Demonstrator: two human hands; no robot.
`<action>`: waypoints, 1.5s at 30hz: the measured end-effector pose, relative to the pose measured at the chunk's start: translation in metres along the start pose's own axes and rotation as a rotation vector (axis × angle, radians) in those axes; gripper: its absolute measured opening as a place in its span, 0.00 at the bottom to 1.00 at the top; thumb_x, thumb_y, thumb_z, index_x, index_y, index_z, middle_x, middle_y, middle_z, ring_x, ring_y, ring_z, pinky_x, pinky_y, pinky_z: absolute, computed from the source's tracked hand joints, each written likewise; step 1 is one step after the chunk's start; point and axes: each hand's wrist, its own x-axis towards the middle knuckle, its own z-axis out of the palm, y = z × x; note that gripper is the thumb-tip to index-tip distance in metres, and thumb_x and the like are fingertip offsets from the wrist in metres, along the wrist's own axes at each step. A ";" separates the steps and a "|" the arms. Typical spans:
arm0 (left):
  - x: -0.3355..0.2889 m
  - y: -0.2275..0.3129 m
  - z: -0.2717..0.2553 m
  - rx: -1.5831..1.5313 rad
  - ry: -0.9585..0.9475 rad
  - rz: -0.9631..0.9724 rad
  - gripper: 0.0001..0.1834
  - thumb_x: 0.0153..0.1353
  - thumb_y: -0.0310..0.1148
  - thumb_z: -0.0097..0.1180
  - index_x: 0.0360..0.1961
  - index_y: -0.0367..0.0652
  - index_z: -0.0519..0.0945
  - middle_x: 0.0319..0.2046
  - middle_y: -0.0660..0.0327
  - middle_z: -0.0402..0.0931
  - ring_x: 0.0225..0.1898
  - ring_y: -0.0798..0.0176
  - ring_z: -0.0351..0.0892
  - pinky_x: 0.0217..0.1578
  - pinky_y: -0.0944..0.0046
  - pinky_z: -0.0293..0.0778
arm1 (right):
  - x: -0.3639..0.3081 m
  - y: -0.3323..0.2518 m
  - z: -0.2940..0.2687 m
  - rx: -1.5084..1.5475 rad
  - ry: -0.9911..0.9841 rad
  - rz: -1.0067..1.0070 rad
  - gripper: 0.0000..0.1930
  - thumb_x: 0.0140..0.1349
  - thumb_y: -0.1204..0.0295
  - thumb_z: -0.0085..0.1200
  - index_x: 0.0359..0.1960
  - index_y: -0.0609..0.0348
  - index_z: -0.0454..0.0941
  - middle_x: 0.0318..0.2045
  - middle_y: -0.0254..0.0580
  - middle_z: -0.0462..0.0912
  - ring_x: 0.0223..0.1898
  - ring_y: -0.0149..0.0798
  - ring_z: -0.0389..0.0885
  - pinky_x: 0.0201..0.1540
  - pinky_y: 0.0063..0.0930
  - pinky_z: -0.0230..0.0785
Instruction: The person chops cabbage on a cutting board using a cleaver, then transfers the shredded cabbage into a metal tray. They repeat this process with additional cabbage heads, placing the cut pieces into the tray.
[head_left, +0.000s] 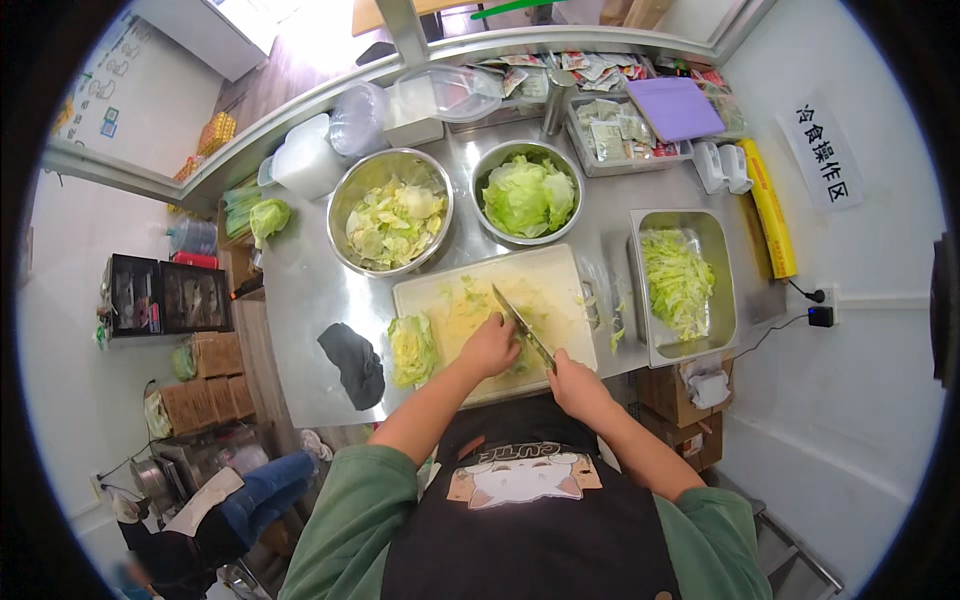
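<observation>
My right hand [578,383] grips the handle of a kitchen knife [524,328], whose blade slants up and to the left over a pale cutting board [430,292]. Close by the blade's left side, my left hand [490,346] has its fingers curled down toward the board; what lies under them is hidden. Shreds of lettuce [470,293] are scattered over the board. On its left edge rests a larger piece of lettuce [412,350].
Behind the board stand a steel bowl of torn leaves [390,225] and a steel bowl of lettuce [528,195]. A steel pan [735,300] to the right holds shredded lettuce. A dark cloth [352,365] lies left. Packet bins [625,135] line the back; another person [250,500] is at lower left.
</observation>
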 end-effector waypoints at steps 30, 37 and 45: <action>-0.005 -0.013 -0.003 -0.136 -0.035 0.110 0.16 0.44 0.35 0.56 0.32 0.34 0.72 0.34 0.45 0.67 0.38 0.42 0.70 0.41 0.51 0.70 | 0.023 0.021 0.048 0.000 0.066 -0.018 0.12 0.62 0.68 0.46 0.39 0.66 0.63 0.29 0.67 0.77 0.35 0.66 0.76 0.39 0.55 0.67; -0.008 -0.015 -0.005 -0.150 -0.045 0.077 0.16 0.43 0.32 0.56 0.33 0.34 0.72 0.34 0.45 0.67 0.39 0.42 0.70 0.41 0.51 0.70 | 0.011 -0.018 -0.004 -0.072 0.014 -0.091 0.12 0.61 0.69 0.47 0.37 0.66 0.62 0.26 0.67 0.76 0.33 0.67 0.75 0.34 0.54 0.66; -0.010 -0.019 0.002 -0.193 0.016 0.138 0.17 0.43 0.29 0.54 0.36 0.33 0.71 0.37 0.42 0.66 0.39 0.39 0.69 0.41 0.47 0.68 | 0.027 0.023 0.061 0.017 0.153 -0.094 0.13 0.62 0.68 0.47 0.37 0.66 0.63 0.27 0.67 0.77 0.33 0.66 0.76 0.37 0.54 0.67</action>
